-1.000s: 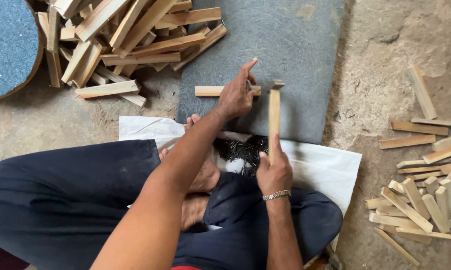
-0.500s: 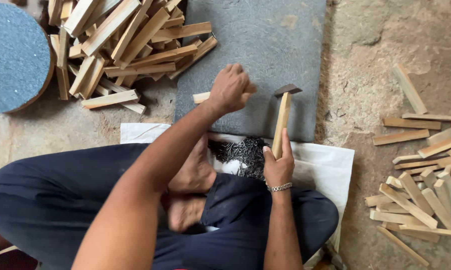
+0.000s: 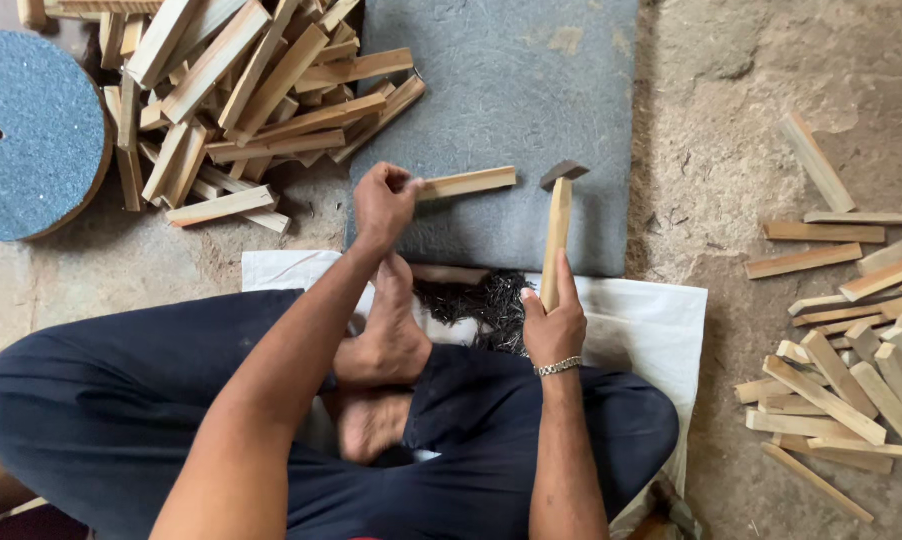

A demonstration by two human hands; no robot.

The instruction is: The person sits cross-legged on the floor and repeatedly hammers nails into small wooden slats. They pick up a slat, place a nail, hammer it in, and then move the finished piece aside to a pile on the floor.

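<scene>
The left hand (image 3: 386, 203) pinches one end of a wooden strip (image 3: 468, 183), which lies flat on the grey mat (image 3: 511, 90) and points away to that hand's right. The right hand (image 3: 554, 325) is wrapped around a hammer (image 3: 556, 235), head raised just beyond the strip's free end. A clean blow probably needs the strip pressed flat, fingertips clear, with the pile of nails (image 3: 476, 300) close beside the right hand.

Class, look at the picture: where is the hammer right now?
In the head view, the hammer is upright in the right hand, its head over the grey mat, right of the wooden strip.
</scene>
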